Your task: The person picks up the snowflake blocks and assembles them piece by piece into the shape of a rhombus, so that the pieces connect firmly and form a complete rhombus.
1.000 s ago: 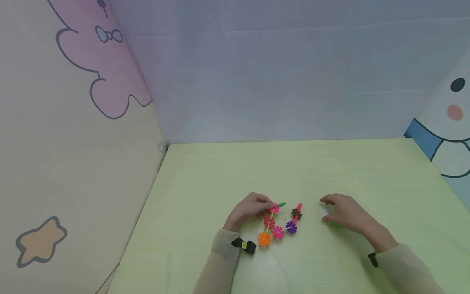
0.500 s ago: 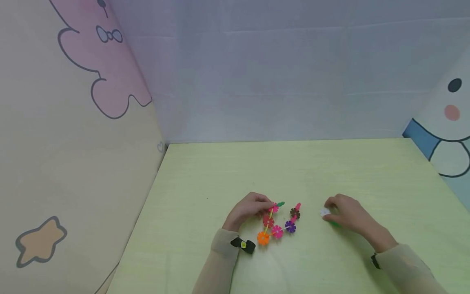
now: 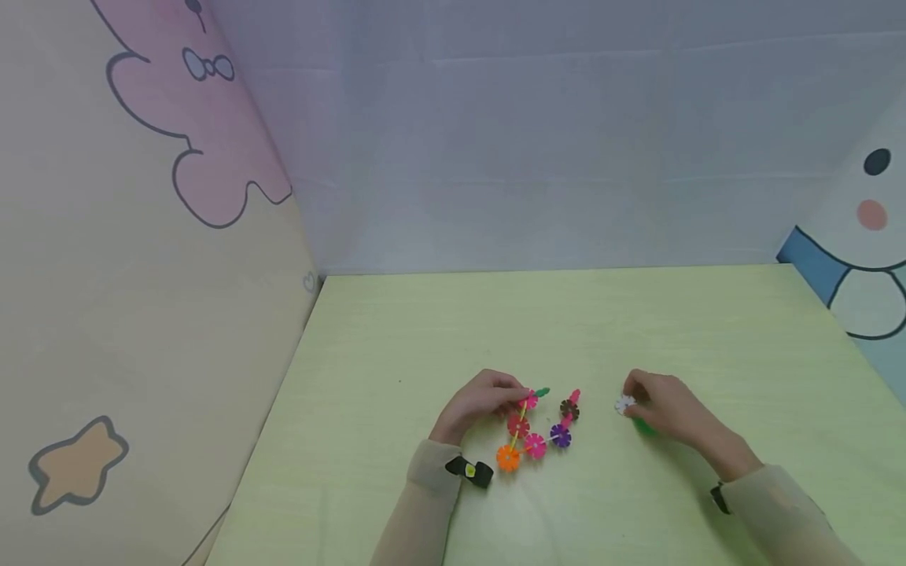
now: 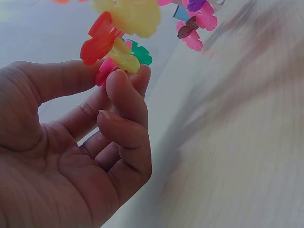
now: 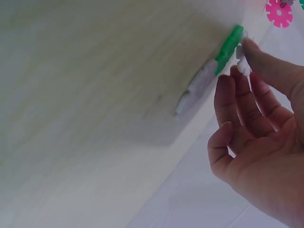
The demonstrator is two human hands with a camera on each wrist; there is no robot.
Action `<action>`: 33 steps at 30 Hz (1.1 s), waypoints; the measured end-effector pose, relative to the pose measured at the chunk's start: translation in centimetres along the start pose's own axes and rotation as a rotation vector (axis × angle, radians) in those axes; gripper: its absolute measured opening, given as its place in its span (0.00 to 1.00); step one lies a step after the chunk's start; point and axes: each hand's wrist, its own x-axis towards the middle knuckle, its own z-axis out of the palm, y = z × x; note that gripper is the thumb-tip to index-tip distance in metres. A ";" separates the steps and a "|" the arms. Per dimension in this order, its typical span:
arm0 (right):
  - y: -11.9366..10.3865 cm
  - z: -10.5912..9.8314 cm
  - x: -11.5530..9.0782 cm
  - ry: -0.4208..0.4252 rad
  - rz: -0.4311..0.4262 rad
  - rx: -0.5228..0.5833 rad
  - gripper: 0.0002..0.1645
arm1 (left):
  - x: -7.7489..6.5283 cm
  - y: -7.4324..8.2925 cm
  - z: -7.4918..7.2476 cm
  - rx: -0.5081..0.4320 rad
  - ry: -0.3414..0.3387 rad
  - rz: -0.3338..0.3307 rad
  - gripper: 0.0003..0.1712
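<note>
A chain of colourful interlocking snowflake discs (image 3: 507,458) curves in a U shape at the middle of the table. At its upper left end, my left hand (image 3: 477,402) pinches a pink disc (image 4: 105,71) between thumb and fingers. Beside that disc are a yellow disc (image 4: 124,56) and a green disc (image 4: 141,52). To the right, apart from the chain, my right hand (image 3: 668,405) pinches a white snowflake disc (image 3: 624,405) between thumb and fingertips. In the right wrist view, a green disc (image 5: 229,50) and another white disc (image 5: 197,85) lie close to those fingertips.
The pale green table (image 3: 396,330) meets a grey-blue cloth wall (image 3: 495,157) at the back. A cream panel with cartoon figures (image 3: 177,330) stands on the left. Another printed panel (image 3: 869,303) is on the right.
My right hand has closed its thumb and fingers on the white disc and shifted it slightly. The left hand keeps its grip at the chain's end, almost unmoved.
</note>
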 end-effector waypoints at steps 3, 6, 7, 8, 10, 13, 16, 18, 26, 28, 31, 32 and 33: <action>-0.2 -0.2 0.1 0.005 0.015 0.054 0.08 | 0.0 0.0 0.0 0.002 0.001 0.001 0.12; -0.6 -0.6 0.1 0.024 0.011 0.096 0.06 | 0.0 0.0 0.0 0.004 0.001 0.002 0.12; -0.7 -0.7 0.2 0.036 0.004 0.106 0.06 | 0.0 0.0 0.0 0.003 0.001 0.002 0.12; -0.8 -0.8 0.3 0.049 -0.005 0.111 0.07 | 0.0 0.0 0.0 0.001 0.000 0.002 0.12; -0.9 -0.9 0.4 0.080 -0.022 0.119 0.08 | 0.1 0.0 0.0 -0.001 0.002 0.000 0.12; -1.1 -0.8 0.8 0.122 -0.047 0.148 0.10 | 0.0 0.0 0.1 0.002 0.009 -0.004 0.12; -1.3 -0.5 1.1 0.149 -0.069 0.210 0.10 | 0.0 0.1 0.0 0.006 0.013 -0.008 0.11; -1.5 -0.2 1.4 0.155 -0.077 0.265 0.10 | 0.0 0.1 0.0 0.005 0.010 -0.006 0.11; -3.4 0.7 2.1 0.103 -0.078 0.420 0.11 | -0.1 0.3 -0.1 -0.014 0.001 0.009 0.11; -3.8 0.9 2.3 0.088 -0.073 0.436 0.11 | -0.1 0.3 -0.1 -0.015 0.000 0.007 0.11; -4.3 1.2 2.6 0.067 -0.060 0.460 0.12 | -0.1 0.3 -0.2 -0.011 0.000 0.001 0.11; -4.5 1.2 2.6 0.060 -0.060 0.470 0.12 | -0.1 0.3 -0.2 -0.009 0.000 0.001 0.11; -4.7 1.3 2.7 0.055 -0.062 0.477 0.12 | -0.1 0.3 -0.2 -0.007 0.000 0.001 0.11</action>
